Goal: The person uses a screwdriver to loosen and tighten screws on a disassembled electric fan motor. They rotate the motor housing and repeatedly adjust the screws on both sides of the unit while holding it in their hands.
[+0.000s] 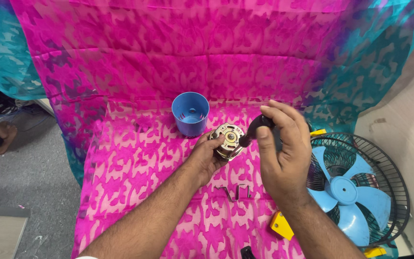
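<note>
Left hand [206, 156] gripped the round metal fan motor [228, 140] at table centre while right hand [281, 153] closed on a dark-handled screwdriver [255, 128] at its face (work looked mid-way, motor already out of the fan), ribbed blue plastic cup [190, 113] at 12 o'clock, blue-bladed fan [355, 192] at 4.

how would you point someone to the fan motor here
Start at the pink patterned cloth over the table, then look just below the blue plastic cup. The left hand grips the motor there: the only round, silvery metal piece.
</note>
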